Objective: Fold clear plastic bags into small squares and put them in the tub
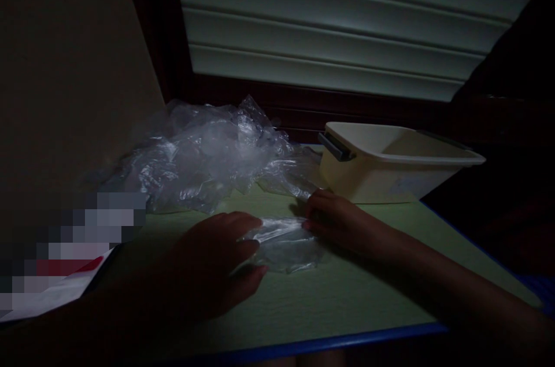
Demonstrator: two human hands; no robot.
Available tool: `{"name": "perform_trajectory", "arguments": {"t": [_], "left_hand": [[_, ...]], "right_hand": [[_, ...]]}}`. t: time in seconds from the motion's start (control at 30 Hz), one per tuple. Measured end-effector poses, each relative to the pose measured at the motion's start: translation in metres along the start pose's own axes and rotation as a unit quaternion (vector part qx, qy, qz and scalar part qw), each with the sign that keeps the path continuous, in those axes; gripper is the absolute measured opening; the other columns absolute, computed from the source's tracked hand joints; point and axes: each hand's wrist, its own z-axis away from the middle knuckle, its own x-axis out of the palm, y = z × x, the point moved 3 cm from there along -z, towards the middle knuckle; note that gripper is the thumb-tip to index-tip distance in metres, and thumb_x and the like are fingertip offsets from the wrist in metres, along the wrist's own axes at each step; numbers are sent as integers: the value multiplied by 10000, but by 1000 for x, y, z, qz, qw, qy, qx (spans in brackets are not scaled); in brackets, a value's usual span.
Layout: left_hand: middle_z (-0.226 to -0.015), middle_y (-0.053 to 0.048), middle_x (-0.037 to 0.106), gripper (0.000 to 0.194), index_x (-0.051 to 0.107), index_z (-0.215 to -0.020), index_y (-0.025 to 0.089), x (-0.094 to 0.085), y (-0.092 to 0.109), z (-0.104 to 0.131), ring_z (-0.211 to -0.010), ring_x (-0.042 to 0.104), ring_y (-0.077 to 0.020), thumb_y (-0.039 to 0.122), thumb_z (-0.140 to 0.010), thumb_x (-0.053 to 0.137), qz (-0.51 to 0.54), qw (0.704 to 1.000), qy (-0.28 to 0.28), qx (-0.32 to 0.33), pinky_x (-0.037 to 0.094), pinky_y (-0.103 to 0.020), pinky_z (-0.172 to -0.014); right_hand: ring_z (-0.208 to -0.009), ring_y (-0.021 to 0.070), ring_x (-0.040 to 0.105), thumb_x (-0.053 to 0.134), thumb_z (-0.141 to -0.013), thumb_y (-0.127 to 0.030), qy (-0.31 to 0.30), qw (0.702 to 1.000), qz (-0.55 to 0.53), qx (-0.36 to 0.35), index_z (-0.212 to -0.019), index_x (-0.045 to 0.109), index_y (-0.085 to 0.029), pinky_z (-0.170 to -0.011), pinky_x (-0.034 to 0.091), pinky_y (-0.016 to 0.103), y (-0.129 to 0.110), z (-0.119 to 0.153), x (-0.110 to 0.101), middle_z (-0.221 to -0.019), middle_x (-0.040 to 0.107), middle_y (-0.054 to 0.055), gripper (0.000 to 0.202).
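Observation:
A clear plastic bag [281, 245], flat and crinkled, lies on the green tabletop [355, 303] between my two hands. At its left end, my left hand [229, 254] grips the edge with the fingers, while the thumb sits a little lower and apart. My right hand [332, 217] has its fingers curled and pinched at the bag's upper right corner. Just behind is a large heap of crumpled clear plastic bags [203, 153], reaching close to the right fingertips. Dim light hides much of the left hand's detail.
A cream plastic bin [368, 176] with a dark handle [333, 146] stands at the table's back right. White slatted panels [321, 26] in a dark frame rise behind. A blue edge [338, 343] borders the table. Pale wall stands left, near a partly blurred white-and-red item [65, 289].

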Motion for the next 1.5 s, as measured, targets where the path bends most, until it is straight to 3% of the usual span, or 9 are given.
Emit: {"name": "perform_trajectory", "arguments": {"t": [0.13, 0.23, 0.33, 0.43, 0.57, 0.77, 0.9, 1.1, 1.5], "left_hand": [[-1313, -145, 511, 297, 548, -1125, 173, 9, -20, -1, -1159, 554, -289, 333, -875, 560, 57, 986, 22, -152, 516, -439, -919], [-1132, -96, 621, 462, 554, -1150, 175, 16, -31, -4, -1006, 623, -269, 435, -775, 627, 141, 956, -13, -259, 530, -404, -873], [-981, -39, 672, 361, 621, -1048, 203, 20, -32, -6, -884, 645, -234, 396, -745, 599, 177, 935, -69, -301, 523, -354, -829], [-870, -16, 676, 230, 656, -908, 210, 19, -31, -9, -790, 636, -205, 336, -756, 537, 178, 937, -91, -287, 505, -317, -785], [-818, -20, 681, 222, 654, -852, 204, 19, -33, -10, -731, 628, -193, 327, -743, 506, 180, 935, -95, -289, 499, -297, -727], [-851, -10, 693, 241, 659, -879, 204, 16, -35, -10, -757, 639, -192, 351, -747, 522, 189, 927, -108, -305, 491, -274, -725], [-891, 1, 705, 260, 669, -913, 212, 12, -35, -10, -793, 651, -197, 361, -725, 570, 204, 920, -135, -305, 495, -265, -744], [-796, -15, 686, 215, 651, -847, 189, 9, -32, -15, -708, 631, -166, 281, -730, 496, 217, 936, -103, -257, 500, -255, -686], [-855, -13, 657, 211, 647, -861, 202, 9, -29, -3, -758, 617, -165, 203, -864, 437, 191, 948, -169, -191, 477, -250, -697]], "right_hand": [[-689, 169, 579, 538, -910, -223, 37, 997, -61, 1, -799, 562, -174, -618, 425, 270, -8, 9, -3, -773, 607, 39, 123], [-697, 178, 604, 556, -902, -247, 57, 992, -114, -3, -814, 563, -180, -623, 433, 274, -11, 9, -5, -767, 632, 37, 111], [-714, 178, 610, 564, -893, -234, 71, 988, -136, -16, -845, 566, -181, -638, 443, 279, -11, 9, -4, -797, 646, 43, 72], [-759, 179, 615, 583, -874, -208, 72, 985, -157, -18, -950, 576, -171, -671, 456, 288, -11, 9, -4, -860, 662, 53, 85], [-779, 181, 608, 718, -774, -245, 25, 975, -216, 34, -1165, 532, -152, -669, 474, 291, -8, 10, -2, -951, 667, 68, 443], [-689, 161, 563, 759, -699, -205, 10, 961, -262, 88, -1192, 533, -160, -606, 465, 279, 3, 10, 7, -791, 601, -2, 544], [-662, 142, 556, 729, -714, -170, 24, 965, -244, 89, -1126, 568, -155, -583, 447, 255, 4, 9, 8, -793, 611, -1, 442], [-624, 129, 552, 664, -754, -141, -1, 973, -218, 74, -733, 590, -165, -558, 417, 233, -3, 8, 4, -678, 590, -18, 81], [-692, 150, 590, 601, -798, -72, -1, 991, -128, -26, -831, 634, -159, -623, 442, 251, -13, 13, -3, -765, 643, 20, 100]]}}
